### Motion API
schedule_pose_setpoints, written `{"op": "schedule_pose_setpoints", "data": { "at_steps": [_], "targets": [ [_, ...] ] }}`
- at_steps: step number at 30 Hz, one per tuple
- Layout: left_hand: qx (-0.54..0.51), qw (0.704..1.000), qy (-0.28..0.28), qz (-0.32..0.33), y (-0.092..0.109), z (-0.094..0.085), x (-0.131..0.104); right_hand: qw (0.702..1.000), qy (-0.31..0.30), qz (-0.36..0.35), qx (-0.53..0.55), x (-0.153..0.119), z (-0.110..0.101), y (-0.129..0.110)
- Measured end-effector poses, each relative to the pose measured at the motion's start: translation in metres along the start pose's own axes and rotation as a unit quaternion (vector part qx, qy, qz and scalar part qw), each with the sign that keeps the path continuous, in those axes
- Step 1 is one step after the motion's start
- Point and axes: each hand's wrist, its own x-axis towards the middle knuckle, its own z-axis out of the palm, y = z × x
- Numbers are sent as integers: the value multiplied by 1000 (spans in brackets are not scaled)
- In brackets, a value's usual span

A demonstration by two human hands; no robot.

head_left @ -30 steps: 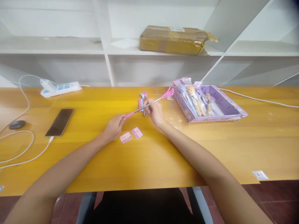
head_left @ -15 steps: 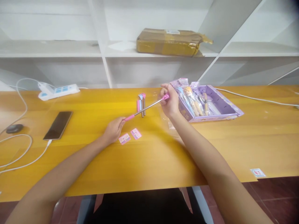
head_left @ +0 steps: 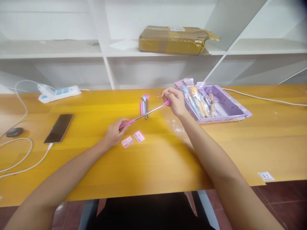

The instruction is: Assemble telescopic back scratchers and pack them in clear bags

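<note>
A pink stick with an extended metal rod (head_left: 151, 111) spans between both hands, slanting up to the right. My left hand (head_left: 115, 131) is closed round its pink handle. My right hand (head_left: 174, 99) pinches the pink head at the other end. Behind the rod, a blue and a pink hand-shaped stick (head_left: 144, 107) lie side by side on the wooden table (head_left: 153, 166). Two small pink cards, one (head_left: 127, 141) beside my left hand and another (head_left: 139, 136) to its right, lie flat. Clear plastic wrap (head_left: 177, 126) lies below my right wrist.
A purple box (head_left: 233, 107) with several wrapped sticks stands right of my right hand. At the left are a phone (head_left: 59, 128), a power strip (head_left: 62, 93), a black mouse-like object (head_left: 14, 132) and white cables. A taped carton (head_left: 172, 41) sits on the shelf.
My right hand has turned slightly and moved a little left with the pink head. My left hand's grip has shifted, showing more of the handle. The camera view has shifted slightly.
</note>
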Motion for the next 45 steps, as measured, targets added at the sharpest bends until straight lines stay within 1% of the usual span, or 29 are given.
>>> {"op": "schedule_pose_setpoints", "data": {
  "at_steps": [4, 6, 11, 18, 23, 29, 36, 40, 45],
  "targets": [
    [6, 1000, 22, 1, 2, 0, -2, 997, -51, 49, -9, -3, 6, -7],
    [7, 999, 29, 11, 3, 0, -2, 995, -70, 58, -34, -4, 7, -10],
    [12, 999, 37, 28, 3, 1, -3, 994, -82, 40, -65, -8, 17, -15],
    [-3, 999, 35, 16, 1, 2, -4, 993, -89, 25, -69, -15, 32, -16],
    [-7, 999, 39, 9, 2, 3, -5, 992, -97, 24, -75, -19, 40, -10],
    [-18, 999, 44, -2, 3, 2, -4, 990, -102, 43, -88, -24, 51, 2],
    [-7, 999, 48, -4, 4, 2, -5, 990, -104, 73, -61, -30, 60, 12],
    [-8, 998, 63, 15, 3, 3, -4, 990, -110, 75, -50, -33, 66, 15],
    [11, 995, 84, 49, 1, 4, -5, 991, -96, 90, -39, -40, 72, 22]
  ]
}}
